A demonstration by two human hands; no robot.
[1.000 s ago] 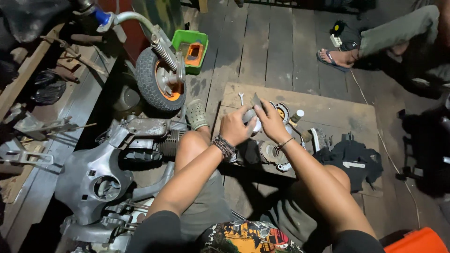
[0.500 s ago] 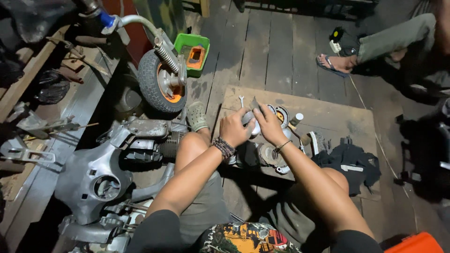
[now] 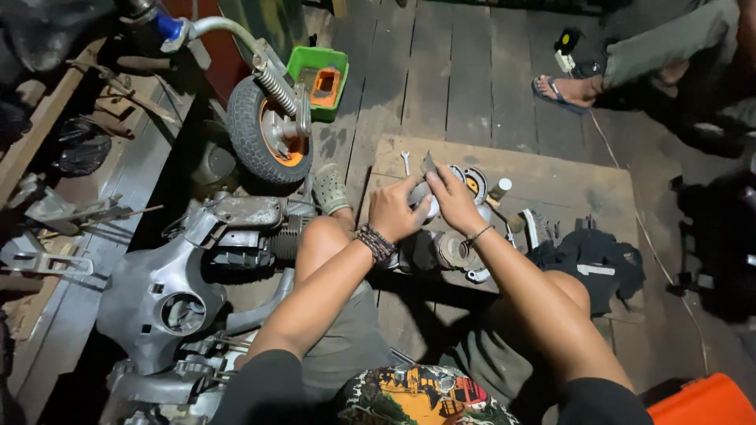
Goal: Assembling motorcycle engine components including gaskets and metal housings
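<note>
Holding one small grey metal part [image 3: 421, 194] with both hands, left hand [image 3: 396, 211] and right hand [image 3: 454, 201], mid-frame.
Looks hard, light, maybe sharp; best gripped by the edges.

Dim light falls on a dark wooden plank floor [image 3: 465, 71].

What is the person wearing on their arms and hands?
Both arms are bare from the short black sleeves down, with no gloves. The left hand has a chunky dark beaded bracelet on its wrist. The right hand has a thin dark band on its wrist.
</note>
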